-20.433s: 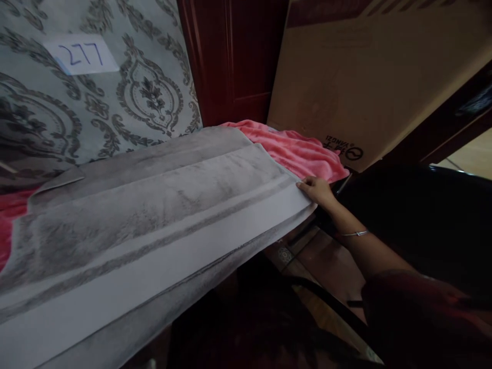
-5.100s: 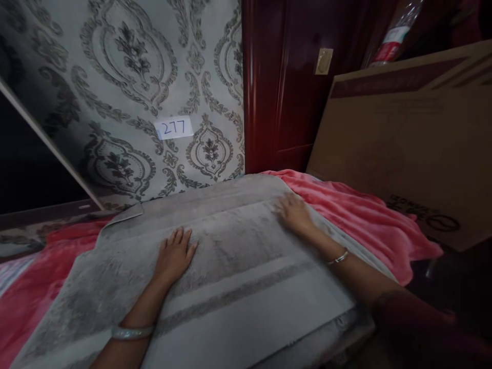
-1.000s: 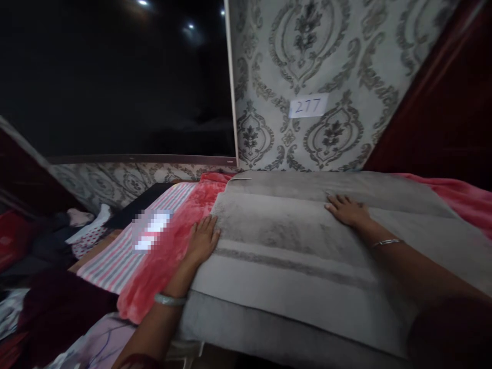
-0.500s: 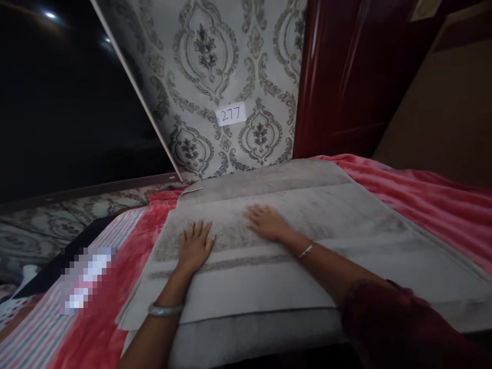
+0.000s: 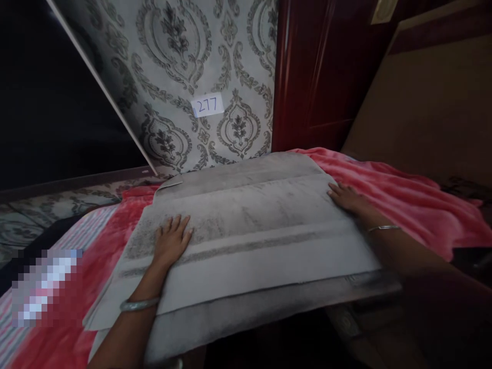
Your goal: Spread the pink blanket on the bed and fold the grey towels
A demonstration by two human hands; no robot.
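A wide grey folded towel (image 5: 238, 220) with a darker stripe lies flat on the bed, its layers showing along the near edge. My left hand (image 5: 172, 241) rests palm down on its left part, fingers spread, with a pale bangle on the wrist. My right hand (image 5: 346, 199) lies flat at the towel's right edge, fingertips on the fabric, and a thin bracelet circles that wrist. Neither hand grips anything.
A pink-red fleece blanket (image 5: 395, 195) lies under and beside the towel, and a striped sheet (image 5: 88, 230) lies to the left. Behind stand damask wallpaper (image 5: 230, 66) with a paper label reading 277 (image 5: 207, 105), a dark red door (image 5: 311, 77) and a large cardboard sheet (image 5: 426, 102).
My right hand has slid rightward from the towel's middle to its right edge. My left hand has stayed nearly in place, and the view has shifted slightly.
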